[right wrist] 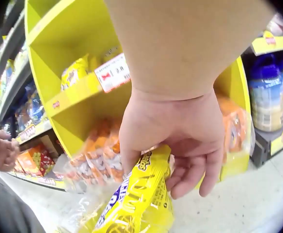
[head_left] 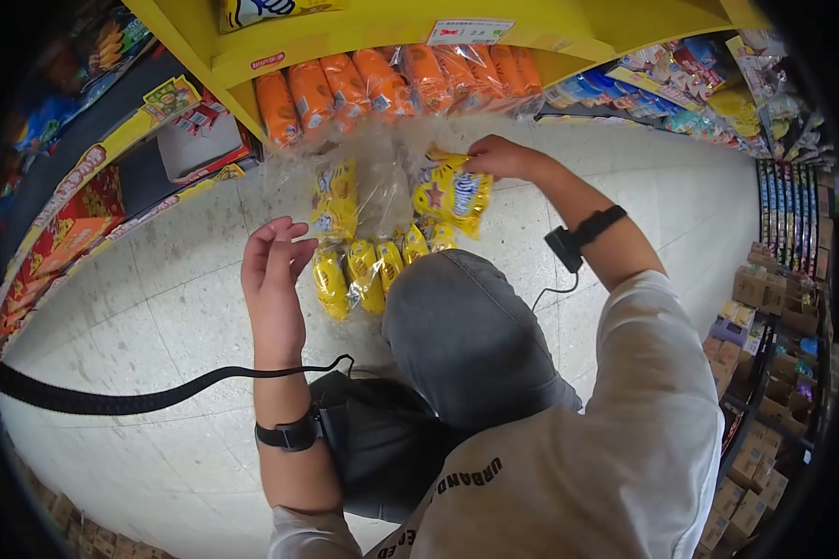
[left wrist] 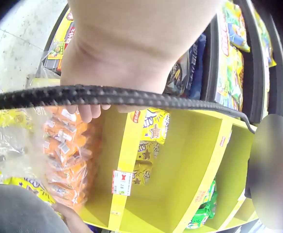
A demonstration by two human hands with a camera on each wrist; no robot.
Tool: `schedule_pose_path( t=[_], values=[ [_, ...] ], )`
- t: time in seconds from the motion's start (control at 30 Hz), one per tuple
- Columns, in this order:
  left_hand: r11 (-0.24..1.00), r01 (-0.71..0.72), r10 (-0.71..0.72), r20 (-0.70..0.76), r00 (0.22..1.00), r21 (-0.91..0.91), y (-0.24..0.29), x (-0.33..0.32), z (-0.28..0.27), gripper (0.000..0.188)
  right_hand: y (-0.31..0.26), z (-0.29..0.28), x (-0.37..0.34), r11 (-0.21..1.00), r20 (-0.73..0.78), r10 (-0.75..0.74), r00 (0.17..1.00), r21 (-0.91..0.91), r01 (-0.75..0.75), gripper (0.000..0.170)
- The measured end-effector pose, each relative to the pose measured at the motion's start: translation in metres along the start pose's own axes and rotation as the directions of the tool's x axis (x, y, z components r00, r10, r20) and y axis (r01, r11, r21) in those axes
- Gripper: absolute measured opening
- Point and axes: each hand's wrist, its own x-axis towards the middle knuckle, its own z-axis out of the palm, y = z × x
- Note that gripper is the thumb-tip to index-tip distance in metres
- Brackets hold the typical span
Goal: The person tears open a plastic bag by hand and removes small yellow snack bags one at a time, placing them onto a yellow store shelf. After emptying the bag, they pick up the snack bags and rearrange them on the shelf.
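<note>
With thumb and fingers my right hand (head_left: 502, 156) pinches the upper edge of a yellow snack bag (head_left: 459, 194), tilted over the floor. The right wrist view shows the same snack bag (right wrist: 139, 199) hanging below the right hand (right wrist: 173, 126). My left hand (head_left: 275, 256) holds nothing, its fingers loosely bent, just left of the yellow packs. Between the hands lies a clear plastic bag (head_left: 382, 182) with a yellow snack bag (head_left: 334, 200) at its left side. Several more yellow packs (head_left: 364, 275) stand in a row nearer my knee.
Orange packs (head_left: 350, 88) in clear wrap fill the bottom of a yellow shelf unit (head_left: 364, 37) ahead. A price tag (head_left: 471, 32) sits on its edge. Stocked shelves (head_left: 112, 196) run along the left. A black cable (head_left: 158, 396) crosses my left forearm. Cartons (head_left: 755, 466) stand at right.
</note>
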Motion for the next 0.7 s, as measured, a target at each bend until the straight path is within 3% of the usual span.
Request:
schedule_pose_path(
  t=[0.03,0.1,0.13,0.2,0.27,0.3,0.37,0.43,0.47,0.5,0.53,0.6,0.67,0.7],
  values=[
    [1.000,-0.007,0.007,0.003,1.000,-0.004,-0.001,-0.001,0.001,0.033,-0.008,-0.010,-0.017,0.996,0.053,0.083,0.995,0.017,-0.084,0.036],
    [0.998,-0.030,0.024,0.094,0.995,0.063,-0.004,0.000,0.005,0.035,-0.026,-0.032,-0.042,0.975,0.238,0.063,0.969,-0.224,-0.008,0.036],
    [0.994,-0.032,0.010,0.201,0.980,0.105,-0.011,0.004,-0.001,0.043,-0.042,-0.036,-0.058,0.946,0.238,-0.048,0.970,-0.301,0.121,0.034],
    [0.976,-0.131,0.076,0.292,0.953,0.172,-0.008,-0.003,0.013,0.058,-0.099,-0.040,-0.105,0.942,0.180,-0.157,0.971,-0.267,0.202,0.035],
    [0.960,-0.210,0.133,0.358,0.924,0.185,-0.002,-0.015,0.026,0.074,-0.148,-0.038,-0.142,0.804,0.146,-0.380,0.913,-0.436,0.404,0.040],
    [0.956,-0.234,0.159,0.357,0.920,0.177,-0.002,-0.017,0.034,0.074,-0.171,-0.035,-0.155,0.713,0.150,-0.470,0.870,-0.516,0.474,0.043],
    [0.965,-0.263,0.225,0.489,0.843,0.010,-0.006,-0.019,0.042,0.083,-0.208,-0.029,-0.173,0.648,0.174,-0.550,0.817,-0.528,0.549,0.047],
    [0.959,-0.277,0.203,0.521,0.829,0.067,0.004,-0.015,0.041,0.081,-0.238,-0.029,-0.187,0.580,0.193,-0.625,0.757,-0.534,0.615,0.051],
    [0.954,-0.272,0.162,0.549,0.820,0.126,0.008,-0.013,0.040,0.079,-0.250,-0.029,-0.194,0.657,0.144,-0.585,0.798,-0.493,0.571,0.056],
    [0.965,-0.256,0.199,0.506,0.839,0.046,0.009,-0.011,0.039,0.071,-0.257,-0.029,-0.198,0.727,0.103,-0.538,0.837,-0.446,0.522,0.060],
    [0.964,-0.262,0.208,0.500,0.840,0.040,0.006,-0.007,0.036,0.071,-0.256,-0.029,-0.195,0.720,0.108,-0.541,0.834,-0.453,0.526,0.060],
    [0.973,-0.230,0.225,0.370,0.902,-0.030,-0.001,0.002,0.028,0.065,-0.239,-0.031,-0.179,0.802,-0.085,-0.567,0.819,-0.282,0.526,0.068],
    [0.973,-0.207,0.229,0.303,0.925,-0.103,0.010,-0.001,0.030,0.059,-0.230,-0.035,-0.168,0.789,-0.039,-0.565,0.824,-0.318,0.526,0.063],
    [0.958,-0.249,0.282,0.292,0.914,-0.144,0.012,-0.003,0.029,0.057,-0.226,-0.035,-0.165,0.830,-0.047,-0.534,0.844,-0.219,0.513,0.057]
  ],
)
